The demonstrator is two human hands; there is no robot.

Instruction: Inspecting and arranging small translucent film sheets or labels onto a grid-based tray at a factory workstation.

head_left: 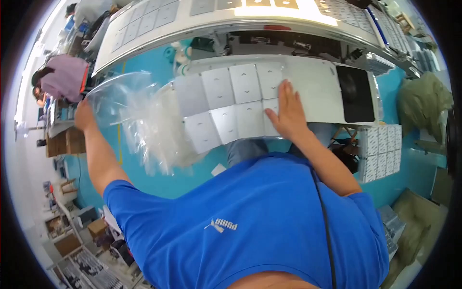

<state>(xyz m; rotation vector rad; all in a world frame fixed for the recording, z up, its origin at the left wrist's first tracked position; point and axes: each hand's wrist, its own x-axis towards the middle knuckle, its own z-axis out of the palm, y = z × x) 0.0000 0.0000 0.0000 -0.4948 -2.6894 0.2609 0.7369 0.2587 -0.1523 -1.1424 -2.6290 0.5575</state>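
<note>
My left hand (84, 115) is stretched far out to the left and closed on the edge of a clear plastic sheet (120, 94). The crumpled sheet hangs between that hand and the left end of the white worktable (315, 91). My right hand (291, 111) lies flat, thumb apart, on the right end of two rows of flat silver-grey panels (249, 118). Most panels carry small dark curved marks. Plastic film appears to lie over or under the left panels; I cannot tell which.
A black mat (355, 94) lies at the table's right end. Beyond runs a long conveyor-like bench (192, 24) with more panels. A stack of patterned panels (381, 153) stands at the right, near an olive-green bag (426, 103). Another person (62, 77) sits at the far left.
</note>
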